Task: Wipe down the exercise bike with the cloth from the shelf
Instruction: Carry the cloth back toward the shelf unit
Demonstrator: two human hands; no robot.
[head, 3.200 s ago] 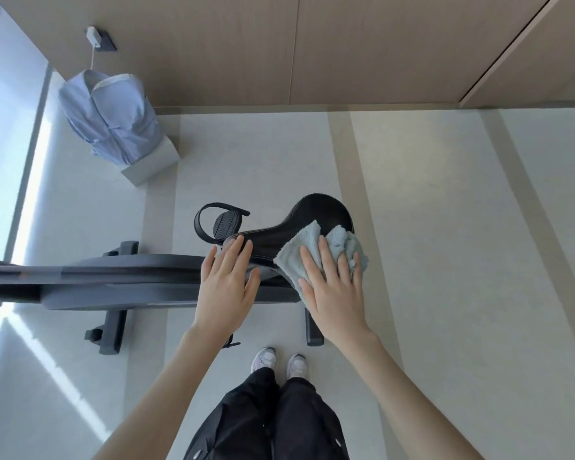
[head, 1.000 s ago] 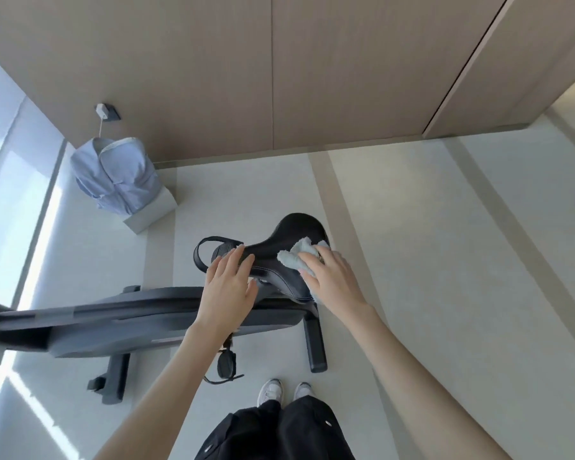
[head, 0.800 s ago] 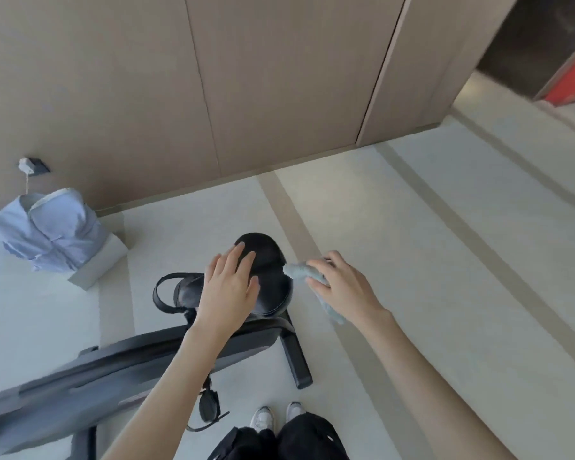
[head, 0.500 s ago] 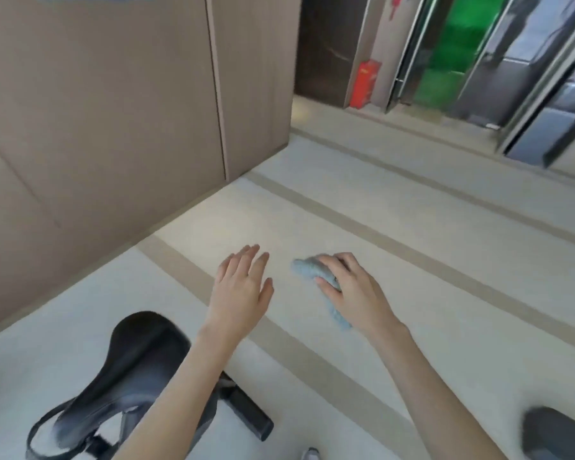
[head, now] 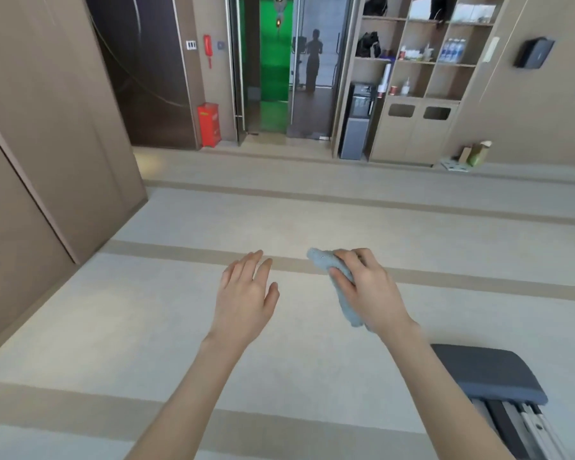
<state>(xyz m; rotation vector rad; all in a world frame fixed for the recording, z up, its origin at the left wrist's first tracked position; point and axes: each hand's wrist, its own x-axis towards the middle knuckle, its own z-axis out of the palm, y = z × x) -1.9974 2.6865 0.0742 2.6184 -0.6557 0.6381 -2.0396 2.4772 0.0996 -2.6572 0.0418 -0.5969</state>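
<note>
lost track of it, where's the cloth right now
In the head view, right of centre, the cloth is gripped in the right hand, beside the left hand.

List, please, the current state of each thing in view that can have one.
left hand, open, fingers straight, holding nothing.
right hand, gripping the cloth.
cloth, bunched, one end hanging below the right hand.
lower cabinet doors, shut.
exercise bike, out of view.

A shared fitness room in a commercial building: wood-panelled walls (head: 47,127), pale striped floor (head: 180,310), glass doors (head: 309,78), a red fire cabinet (head: 209,124), a water dispenser (head: 357,121) beside open shelves (head: 422,63) holding bottles (head: 452,51), and a padded bench (head: 488,376).
</note>
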